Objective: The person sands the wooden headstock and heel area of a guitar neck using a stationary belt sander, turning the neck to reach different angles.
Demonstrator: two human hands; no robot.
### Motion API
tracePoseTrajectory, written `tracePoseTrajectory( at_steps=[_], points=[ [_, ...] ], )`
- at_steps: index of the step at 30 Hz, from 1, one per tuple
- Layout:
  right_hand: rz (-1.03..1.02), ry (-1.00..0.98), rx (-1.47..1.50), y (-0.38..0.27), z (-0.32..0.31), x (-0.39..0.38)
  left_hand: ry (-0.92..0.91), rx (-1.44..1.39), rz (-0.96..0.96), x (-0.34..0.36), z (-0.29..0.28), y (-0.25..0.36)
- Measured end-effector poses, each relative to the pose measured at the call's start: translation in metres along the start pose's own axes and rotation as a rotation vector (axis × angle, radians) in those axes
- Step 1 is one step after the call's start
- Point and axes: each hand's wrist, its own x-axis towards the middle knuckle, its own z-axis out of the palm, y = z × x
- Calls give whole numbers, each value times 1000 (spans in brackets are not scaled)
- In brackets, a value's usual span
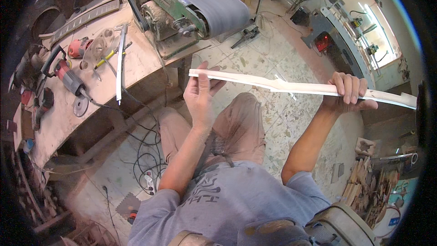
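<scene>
A long, narrow, pale wooden piece [300, 87] with a small raised bump near its middle is held up crosswise in front of my body. My left hand [199, 95] is closed round its left end, with the thumb on the near side and the fingers behind. Farther along, my right hand [348, 92] wraps over the piece near its right end, fingers on top and thumb along the lower edge. Beyond my left hand stands a green belt sander [195, 4] with a wide grey belt, apart from the wood.
To the left, a dusty workbench [141, 70] carries a corded angle grinder [68, 75], a red power tool [79, 48] and a thin white strip [120, 64]. Black cables [145, 155] coil on the floor by my leg. Wood offcuts [364, 187] are stacked at the right.
</scene>
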Motion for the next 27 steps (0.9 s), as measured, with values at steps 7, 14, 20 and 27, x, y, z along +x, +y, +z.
tracePoseTrajectory(
  at_steps=[7,14,20,27],
  points=[
    [-63,6,43,-13,-5,-19,-9,228,90,-10,25,3],
    [-79,127,-106,-21,6,-20,-11,125,-29,-9,27,-2],
    [-71,168,-169,-47,33,4,-118,66,-120,-2,39,-1],
    [-112,225,-317,-58,72,60,-233,57,-148,16,47,-13]
  ],
)
